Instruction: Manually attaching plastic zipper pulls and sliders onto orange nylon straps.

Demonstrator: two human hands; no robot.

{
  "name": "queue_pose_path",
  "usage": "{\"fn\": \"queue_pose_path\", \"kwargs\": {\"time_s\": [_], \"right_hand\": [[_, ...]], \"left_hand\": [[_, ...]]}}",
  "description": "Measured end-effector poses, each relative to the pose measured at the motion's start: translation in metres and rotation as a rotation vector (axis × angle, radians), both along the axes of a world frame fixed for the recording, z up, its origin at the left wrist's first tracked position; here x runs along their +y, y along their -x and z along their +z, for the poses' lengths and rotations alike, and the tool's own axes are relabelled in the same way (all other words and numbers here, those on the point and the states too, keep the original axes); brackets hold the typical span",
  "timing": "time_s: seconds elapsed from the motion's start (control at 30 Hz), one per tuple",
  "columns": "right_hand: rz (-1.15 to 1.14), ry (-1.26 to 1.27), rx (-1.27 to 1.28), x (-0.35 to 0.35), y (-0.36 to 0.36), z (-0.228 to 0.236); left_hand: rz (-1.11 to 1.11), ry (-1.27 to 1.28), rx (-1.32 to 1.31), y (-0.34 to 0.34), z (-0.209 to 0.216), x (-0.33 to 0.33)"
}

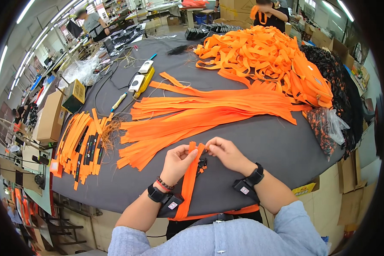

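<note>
A long, flat orange fabric strip (187, 187) is gripped by the left hand (178, 164), its tip pinched by the right hand (227, 154), at the six o'clock edge of the dark grey counter (281, 149). Matching orange strips (175, 121) are spread at twelve. At three, black-and-orange pieces (322, 131) are contained in a crinkled, clear plastic bag (336, 124).

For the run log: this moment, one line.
left hand: pinching orange strip | right hand: at strip's upper end | ahead: loose strips, orange pile
</note>
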State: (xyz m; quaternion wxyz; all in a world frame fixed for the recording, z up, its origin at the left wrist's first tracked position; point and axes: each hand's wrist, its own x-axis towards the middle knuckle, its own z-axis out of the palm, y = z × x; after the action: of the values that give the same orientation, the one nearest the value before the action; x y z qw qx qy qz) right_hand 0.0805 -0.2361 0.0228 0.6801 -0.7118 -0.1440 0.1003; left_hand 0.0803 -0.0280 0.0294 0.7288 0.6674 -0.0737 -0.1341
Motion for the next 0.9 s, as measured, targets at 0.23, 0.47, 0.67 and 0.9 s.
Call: {"fn": "queue_pose_path", "kwargs": {"time_s": [0.23, 0.47, 0.67, 0.9], "right_hand": [[0.061, -0.739, 0.543, -0.006, -0.004, 0.001], [0.028, -0.609, 0.576, -0.004, 0.001, 0.003], [0.001, -0.567, 0.507, -0.006, 0.004, 0.005], [0.050, -0.530, 0.504, -0.005, 0.008, 0.011]], "left_hand": [[-0.016, -0.004, -0.014, 0.008, 0.002, -0.008], [-0.046, -0.018, -0.019, 0.006, -0.010, -0.007], [-0.014, -0.013, -0.027, 0.006, -0.005, -0.009], [0.064, -0.004, -0.068, 0.008, 0.000, -0.012]]}}
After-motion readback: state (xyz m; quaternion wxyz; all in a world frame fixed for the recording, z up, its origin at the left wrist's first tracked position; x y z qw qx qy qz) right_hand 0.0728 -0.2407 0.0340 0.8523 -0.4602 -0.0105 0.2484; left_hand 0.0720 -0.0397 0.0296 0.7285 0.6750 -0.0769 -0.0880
